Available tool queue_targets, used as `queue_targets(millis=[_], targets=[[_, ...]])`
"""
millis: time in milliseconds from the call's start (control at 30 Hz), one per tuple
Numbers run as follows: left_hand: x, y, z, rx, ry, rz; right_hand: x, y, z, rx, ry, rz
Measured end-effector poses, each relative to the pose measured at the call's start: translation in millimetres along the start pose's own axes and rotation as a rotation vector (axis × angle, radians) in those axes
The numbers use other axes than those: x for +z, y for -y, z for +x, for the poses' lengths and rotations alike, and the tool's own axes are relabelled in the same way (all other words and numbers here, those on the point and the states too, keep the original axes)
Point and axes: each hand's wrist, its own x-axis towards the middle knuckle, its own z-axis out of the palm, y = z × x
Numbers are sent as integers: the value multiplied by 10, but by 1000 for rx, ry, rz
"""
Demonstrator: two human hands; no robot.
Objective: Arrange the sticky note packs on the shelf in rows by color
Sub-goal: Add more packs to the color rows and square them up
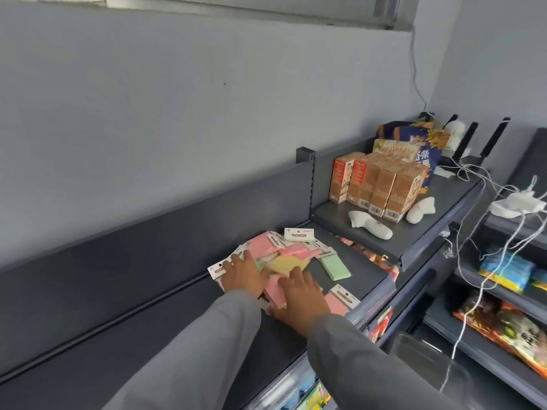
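The left hand [243, 273] is lying flat with its fingers spread, palm down, pressing on the far-left part of a loose heap of sticky note packs [282, 263]; it is not gripping anything. The right hand [302, 300] is resting the same way, fingers splayed and flat, on the near side of the heap, covering a pink pack [273, 291] whose long axis is running from the near edge toward the wall. Both grey sleeves [207, 350] are reaching in from the lower edge of the view.

The heap is sitting on the dark grey shelf [367, 279], near its right end and close to its front edge. The packs are overlapping and pointing every which way. A yellow pack [288, 264] is lying between the two hands, just beyond the right fingertips. Pink packs [260, 242] are spreading toward the wall, their white header cards turned to different sides. A green pack [336, 266] is lying apart at the right of the heap, flat, its long axis angling from the wall toward the front edge, header end toward the wall. Another pink pack [340, 301] is poking out at the right hand's right side, header toward the front corner. One white header card [299, 234] is facing the camera at the far side of the heap.

Beyond, on a raised shelf section [420, 235], orange cartons [381, 187] are standing upright in rows.
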Motion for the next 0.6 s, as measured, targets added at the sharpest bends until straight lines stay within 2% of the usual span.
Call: queue_targets(millis=[200, 333, 433, 500, 600], targets=[[-55, -62, 103, -72, 48, -171, -124, -41, 148, 26, 108, 80], [-159, -60, -63, -83, -135, -239, -273, -139, 198, -39, 123, 61], [-87, 71, -279, -43, -261, -380, -328, -229, 126, -127, 182, 160], [-73, 180, -466, -23, -313, -524, -327, -259, 90, -153, 214, 350], [-159, 335, -797, -106, -421, -662, -290, -169, 21, -114, 351, 952]])
